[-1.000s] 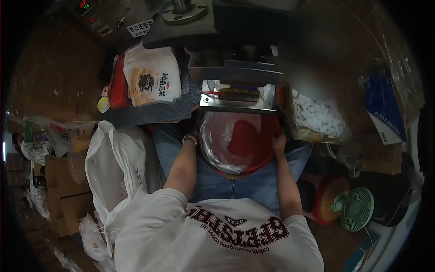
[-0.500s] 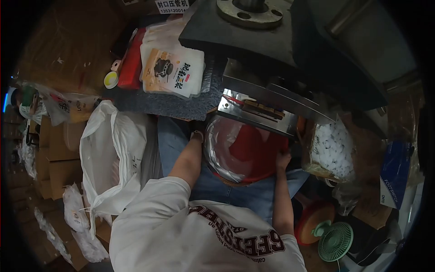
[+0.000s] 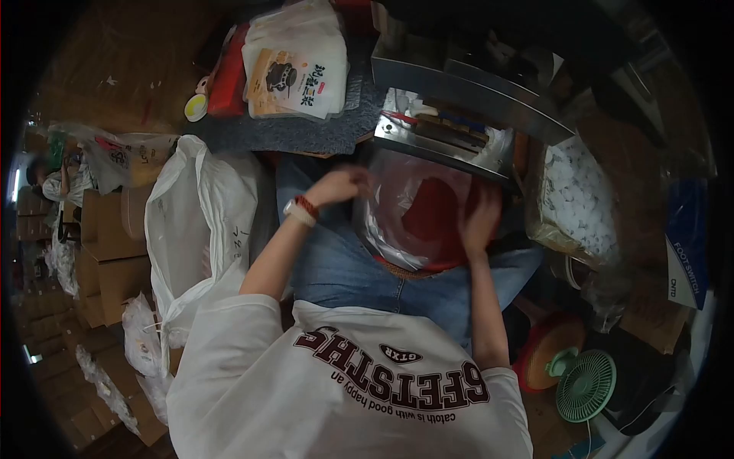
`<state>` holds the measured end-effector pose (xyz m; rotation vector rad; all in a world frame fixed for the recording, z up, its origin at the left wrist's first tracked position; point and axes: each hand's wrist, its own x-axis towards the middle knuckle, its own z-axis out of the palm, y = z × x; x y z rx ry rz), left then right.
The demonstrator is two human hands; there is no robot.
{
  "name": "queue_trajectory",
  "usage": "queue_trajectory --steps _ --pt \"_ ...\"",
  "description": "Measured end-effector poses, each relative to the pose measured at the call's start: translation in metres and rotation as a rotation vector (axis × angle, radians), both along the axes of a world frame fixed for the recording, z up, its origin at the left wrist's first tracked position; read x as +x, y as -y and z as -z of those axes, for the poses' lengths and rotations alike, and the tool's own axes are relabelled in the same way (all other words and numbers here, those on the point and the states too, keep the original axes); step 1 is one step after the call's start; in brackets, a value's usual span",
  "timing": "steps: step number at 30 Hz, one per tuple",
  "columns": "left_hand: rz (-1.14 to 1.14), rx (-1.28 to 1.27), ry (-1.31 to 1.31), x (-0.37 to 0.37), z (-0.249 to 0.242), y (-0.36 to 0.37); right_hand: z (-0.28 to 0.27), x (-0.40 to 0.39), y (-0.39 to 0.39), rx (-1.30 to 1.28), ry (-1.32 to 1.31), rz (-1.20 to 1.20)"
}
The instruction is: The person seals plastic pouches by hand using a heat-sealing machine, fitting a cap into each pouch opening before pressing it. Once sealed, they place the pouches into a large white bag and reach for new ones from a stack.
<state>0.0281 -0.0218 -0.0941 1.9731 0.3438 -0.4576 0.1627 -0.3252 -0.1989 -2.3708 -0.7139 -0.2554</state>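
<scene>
A red tub [image 3: 436,210] with clear plastic lying in it sits between the knees, under the metal edge of a machine. My left hand [image 3: 344,186], with bands on its wrist, is raised at the tub's left rim; its fingers are smeared by motion. On the tub's right side is my right hand [image 3: 482,218], blurred too, with its fingers stretched out and the thumb apart. I see nothing held in it. Above the tub, a shiny metal tray [image 3: 443,134] on the machine has several small tools in it.
Printed pouches [image 3: 298,76] are stacked on the grey mat [image 3: 283,136], beside a red box [image 3: 228,80]. A white sack [image 3: 218,222] stands open at left. To the right are a container of white pieces [image 3: 577,199], a green fan [image 3: 585,385] and a blue-and-white box [image 3: 686,245].
My left hand has come up from beside the tub, where it was mostly hidden, to the rim. My right hand has loosened from the right rim. The view has tilted downward.
</scene>
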Motion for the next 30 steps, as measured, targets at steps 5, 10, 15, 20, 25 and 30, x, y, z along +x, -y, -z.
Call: queue_trajectory --steps 5,10,15,20,25,30 --pt "0.251 -0.525 0.092 -0.030 -0.029 0.052 -0.074 -0.060 -0.070 -0.145 0.351 -0.865" --pt "-0.127 0.281 0.232 -0.026 0.069 -0.003 -0.059 -0.092 -0.027 -0.209 -0.003 -1.082" --pt "-0.167 0.372 0.027 0.044 0.113 0.001 -0.062 -0.093 0.023 -0.505 -0.379 -1.003" --pt "-0.113 0.321 0.018 0.050 0.116 -0.023 -0.040 -0.001 0.088 -0.685 -0.355 -0.628" --pt "-0.001 0.483 0.074 0.035 0.113 -0.010 0.064 0.109 0.136 -0.448 0.345 -0.129" --pt "0.036 0.429 -0.129 0.024 0.093 0.004 0.195 0.184 0.159 -0.378 0.602 -0.046"
